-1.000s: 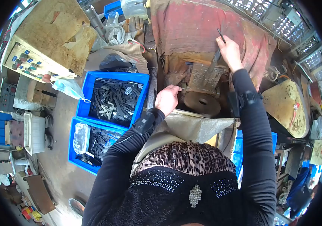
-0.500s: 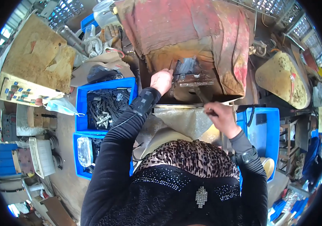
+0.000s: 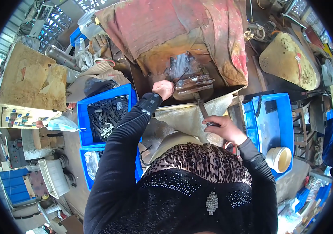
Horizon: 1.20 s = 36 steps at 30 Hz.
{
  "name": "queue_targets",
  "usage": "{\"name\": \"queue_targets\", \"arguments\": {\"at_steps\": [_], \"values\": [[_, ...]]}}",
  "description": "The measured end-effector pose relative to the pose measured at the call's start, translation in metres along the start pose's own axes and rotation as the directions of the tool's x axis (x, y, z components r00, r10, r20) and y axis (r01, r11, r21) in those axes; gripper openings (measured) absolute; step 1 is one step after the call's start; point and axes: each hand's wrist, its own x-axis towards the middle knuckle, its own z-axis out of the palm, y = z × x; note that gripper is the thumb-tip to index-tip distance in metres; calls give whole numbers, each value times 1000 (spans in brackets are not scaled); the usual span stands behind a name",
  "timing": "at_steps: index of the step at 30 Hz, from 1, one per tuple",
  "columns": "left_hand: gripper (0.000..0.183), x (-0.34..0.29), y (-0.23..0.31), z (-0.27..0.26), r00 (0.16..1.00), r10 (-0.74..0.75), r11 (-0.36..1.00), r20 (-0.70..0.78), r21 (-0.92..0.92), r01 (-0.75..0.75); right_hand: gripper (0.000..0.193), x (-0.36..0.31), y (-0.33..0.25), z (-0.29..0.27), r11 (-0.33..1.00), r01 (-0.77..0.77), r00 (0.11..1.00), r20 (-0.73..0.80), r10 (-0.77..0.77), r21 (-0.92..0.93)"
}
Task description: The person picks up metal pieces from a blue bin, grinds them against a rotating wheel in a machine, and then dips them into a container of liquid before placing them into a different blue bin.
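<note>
My left hand [image 3: 163, 89] is closed at the left front of the hooded box, around what looks like a thin dark rod [image 3: 179, 79]. Beside it lies a wet, brownish metal fixture [image 3: 193, 84] with a flat block on top. From this fixture a straight metal handle [image 3: 200, 107] slopes toward me. My right hand [image 3: 225, 130] has its fingers and thumb curled at the handle's near end, with a dark bit showing between them. Behind the fixture, a whitish streak like running water [image 3: 180, 65] comes down; what lies deeper under the hood is hidden.
A stained red cloth [image 3: 155, 29] drapes over the box. At left, a blue bin [image 3: 81, 117] holds many dark strips, with another blue bin [image 3: 84, 165] nearer. A blue tub [image 3: 248, 117] with a cream cup [image 3: 278, 159] stands at right. The control panel [image 3: 26, 119] is far left.
The view has shifted a little. The fixture's handle now points more toward me, and my right hand has come slightly nearer and lower. My left hand stays beside the fixture.
</note>
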Motion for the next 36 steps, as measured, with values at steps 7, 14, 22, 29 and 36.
{"name": "queue_targets", "arguments": {"at_steps": [7, 14, 22, 29, 36], "values": [[30, -24, 73, -83, 919, -315, 949, -237, -53, 311, 22, 41, -6, -47, 771, -187, 935, -130, 329, 608], [17, -11, 173, -100, 870, 61, 993, -489, 120, -3, 26, 84, -5, -34, 391, 191, 940, -283, 192, 900], [25, -7, 196, -75, 884, 152, 982, -442, -33, -186, 24, 87, -4, -35, 468, 164, 901, -325, 287, 868], [74, -15, 98, -92, 923, -376, 344, 78, -914, 217, 29, 43, -23, -42, 907, -139, 967, -141, 210, 398], [32, 16, 44, -37, 897, -399, 754, -191, -624, 203, 46, 9, -18, -21, 976, -42, 989, 127, 71, -213]]}}
